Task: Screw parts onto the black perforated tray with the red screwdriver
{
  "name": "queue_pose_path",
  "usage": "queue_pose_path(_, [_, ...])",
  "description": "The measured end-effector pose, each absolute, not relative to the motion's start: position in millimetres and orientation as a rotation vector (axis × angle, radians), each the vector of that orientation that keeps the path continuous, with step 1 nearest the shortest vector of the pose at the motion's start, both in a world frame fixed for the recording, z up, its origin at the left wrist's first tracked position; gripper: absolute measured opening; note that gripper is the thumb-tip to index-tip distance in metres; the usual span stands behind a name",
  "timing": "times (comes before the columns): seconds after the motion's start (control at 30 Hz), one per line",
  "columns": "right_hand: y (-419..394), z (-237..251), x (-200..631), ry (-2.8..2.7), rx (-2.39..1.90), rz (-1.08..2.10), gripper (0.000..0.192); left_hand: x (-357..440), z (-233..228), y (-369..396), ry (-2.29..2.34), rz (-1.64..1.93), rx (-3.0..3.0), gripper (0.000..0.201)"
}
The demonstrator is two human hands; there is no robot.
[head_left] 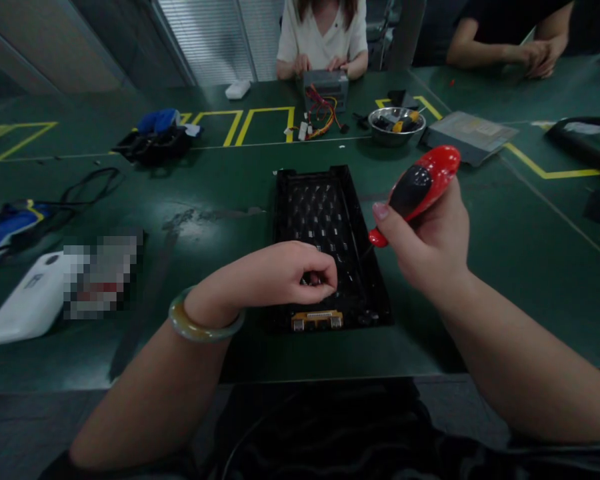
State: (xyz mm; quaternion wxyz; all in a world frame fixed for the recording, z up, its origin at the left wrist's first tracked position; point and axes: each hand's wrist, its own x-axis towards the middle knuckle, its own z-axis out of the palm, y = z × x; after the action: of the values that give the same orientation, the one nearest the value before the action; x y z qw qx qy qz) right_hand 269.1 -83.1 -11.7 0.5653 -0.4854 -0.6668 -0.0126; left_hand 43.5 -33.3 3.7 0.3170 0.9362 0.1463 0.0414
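A black plastic housing [325,213] with a patterned inner floor lies lengthwise on the green table in front of me. Along its near edge sits a small circuit board [317,320] with a pale connector. My right hand [430,240] grips a red-and-black screwdriver [417,187] by its fat handle, its thin shaft slanting down to the left toward the housing's right wall. Over the housing's lower middle, my left hand [300,273] is closed, thumb and forefinger pinched together; whatever they hold, if anything, is too small to make out. The screwdriver's tip is hard to see.
Beyond the housing are a metal bowl [396,137] of small parts, a flat grey metal case [470,137] and a black-and-blue item [155,137]. Across the table a person handles a grey box with wires [325,90]. A white device [35,293] lies at left.
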Motion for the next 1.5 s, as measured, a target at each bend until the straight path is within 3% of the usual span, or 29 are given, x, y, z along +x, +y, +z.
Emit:
queue_pose_path(0.93, [-92, -6, 268, -1.607, -1.228, 0.054, 0.03, 53, 2, -46, 0.322, 0.083, 2.731, 0.023])
queue_pose_path(1.5, [-94, -5, 267, -1.63, -1.24, 0.033, 0.028, 63, -2, -47, 0.235, 0.063, 2.932, 0.016])
